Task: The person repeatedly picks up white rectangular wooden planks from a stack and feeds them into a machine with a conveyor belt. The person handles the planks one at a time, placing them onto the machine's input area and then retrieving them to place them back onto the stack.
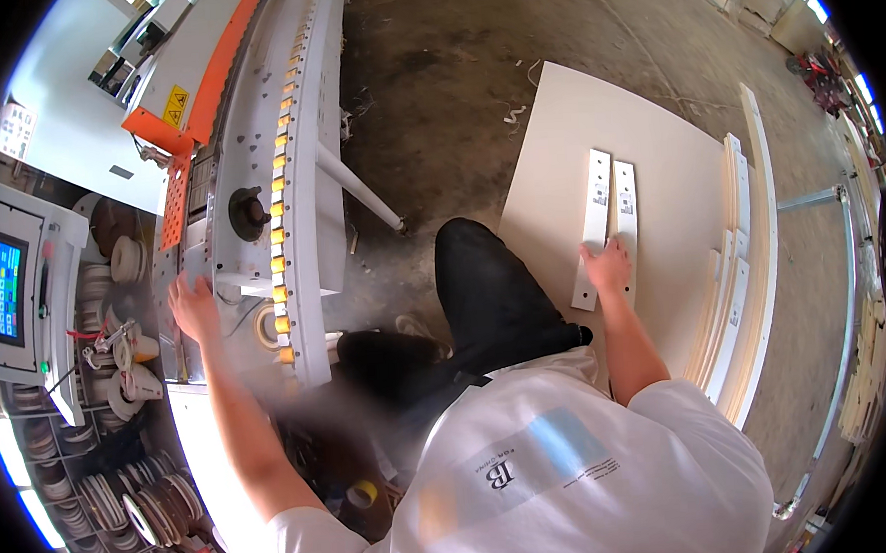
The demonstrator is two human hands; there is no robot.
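Note:
My left hand (194, 308) reaches to the machine's metal bed (180, 355), fingers apart and resting near its edge; nothing shows in them. To the right, my right hand (608, 265) lies over the lower part of two white strips side by side. Its thumb is on the left strip (596, 203) and its fingers are spread toward the right strip (625, 207). Both strips have small dark holes and a printed label. They lie flat on a large pale panel (547, 161), with a narrow gap between them.
An orange and white machine (221, 48) with a row of yellow rollers (279, 235) runs along the left. Beside it are a control screen (8, 284) and racks of edge-banding rolls (154, 502). More strips (734, 291) are stacked at the panel's right; a metal frame (849, 285) stands beyond.

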